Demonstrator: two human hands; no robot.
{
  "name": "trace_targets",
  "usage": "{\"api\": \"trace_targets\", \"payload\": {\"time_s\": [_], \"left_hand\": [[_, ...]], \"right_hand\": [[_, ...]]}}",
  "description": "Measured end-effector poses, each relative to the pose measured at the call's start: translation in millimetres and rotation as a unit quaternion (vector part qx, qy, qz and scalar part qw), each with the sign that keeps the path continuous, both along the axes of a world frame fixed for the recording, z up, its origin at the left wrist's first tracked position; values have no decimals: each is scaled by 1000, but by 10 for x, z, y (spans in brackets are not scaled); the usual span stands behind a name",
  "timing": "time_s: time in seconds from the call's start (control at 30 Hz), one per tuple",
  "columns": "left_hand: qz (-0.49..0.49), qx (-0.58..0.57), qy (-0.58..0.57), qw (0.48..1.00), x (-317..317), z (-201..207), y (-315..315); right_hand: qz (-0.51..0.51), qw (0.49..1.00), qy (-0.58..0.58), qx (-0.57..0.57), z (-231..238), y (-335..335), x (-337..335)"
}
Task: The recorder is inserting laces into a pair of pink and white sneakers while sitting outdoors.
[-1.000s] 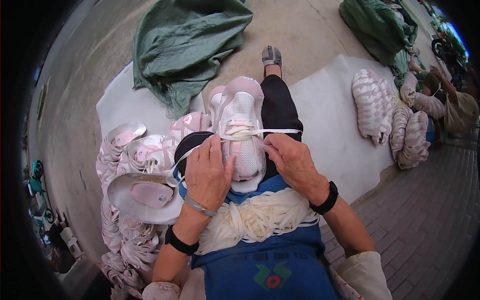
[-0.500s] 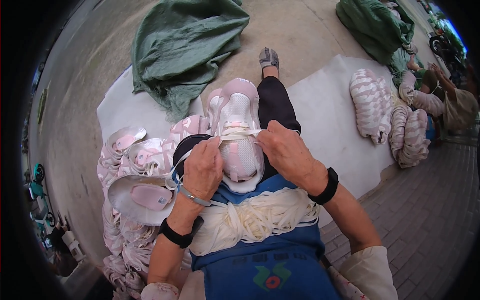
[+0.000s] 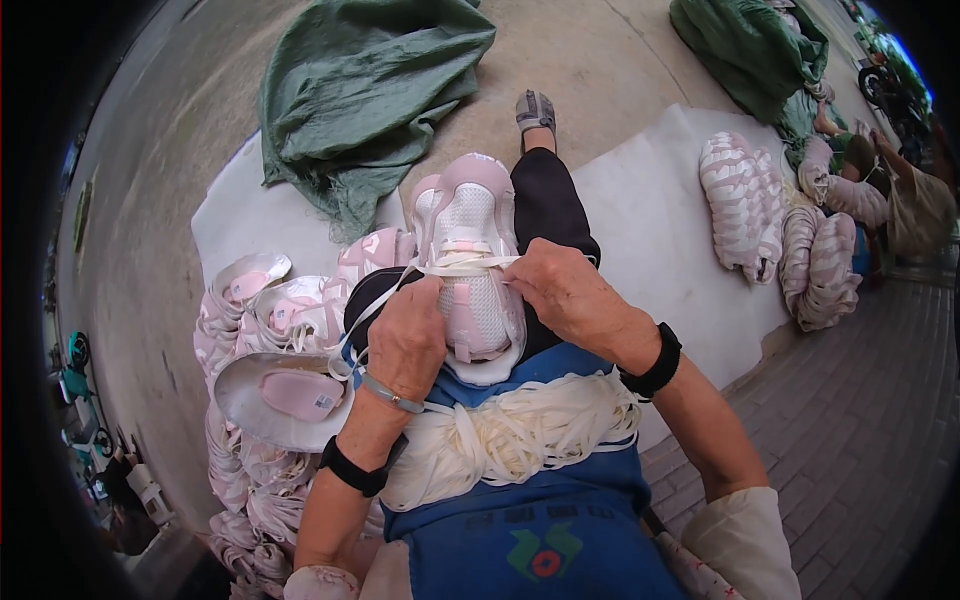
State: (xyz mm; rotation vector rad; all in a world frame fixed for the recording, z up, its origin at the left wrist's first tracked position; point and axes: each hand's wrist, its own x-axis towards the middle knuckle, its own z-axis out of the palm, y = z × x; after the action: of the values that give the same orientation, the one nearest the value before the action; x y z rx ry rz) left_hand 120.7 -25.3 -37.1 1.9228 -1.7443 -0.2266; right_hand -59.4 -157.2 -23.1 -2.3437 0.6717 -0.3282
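A pink and white mesh shoe upper point(image 3: 474, 215) lies across my lap, toe away from me. A cream shoelace point(image 3: 462, 264) crosses its middle, and one length trails down to the left past my left wrist. My left hand point(image 3: 408, 335) is closed at the upper's left edge; whatever its fingertips grip is hidden. On the other side, my right hand point(image 3: 565, 295) pinches the lace at the upper's right edge. A thick bundle of cream laces point(image 3: 510, 435) rests on my blue apron point(image 3: 590, 495), just below the upper.
Several more uppers point(image 3: 300, 390) are piled at my left. A green woven sack point(image 3: 370, 90) lies ahead on a white sheet point(image 3: 650, 215). Bundled uppers point(image 3: 742, 205) sit to the right, near another green sack point(image 3: 750, 60) and a seated person point(image 3: 915, 200).
The left length of lace now runs above my left fingers and slants down to the left. My left hand has stayed almost in place, while my right hand has shifted slightly left.
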Motion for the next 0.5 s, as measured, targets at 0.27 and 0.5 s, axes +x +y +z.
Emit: {"api": "trace_targets", "payload": {"time_s": [0.27, 0.5], "left_hand": [[-35, 72, -101, 992, -3, 174, -118], [-86, -54, -138, 985, 36, 242, -226]], "right_hand": [[20, 999, 23, -17, 53, 21, 51], [-56, 991, -89, 83, -122, 41, -17]]}}
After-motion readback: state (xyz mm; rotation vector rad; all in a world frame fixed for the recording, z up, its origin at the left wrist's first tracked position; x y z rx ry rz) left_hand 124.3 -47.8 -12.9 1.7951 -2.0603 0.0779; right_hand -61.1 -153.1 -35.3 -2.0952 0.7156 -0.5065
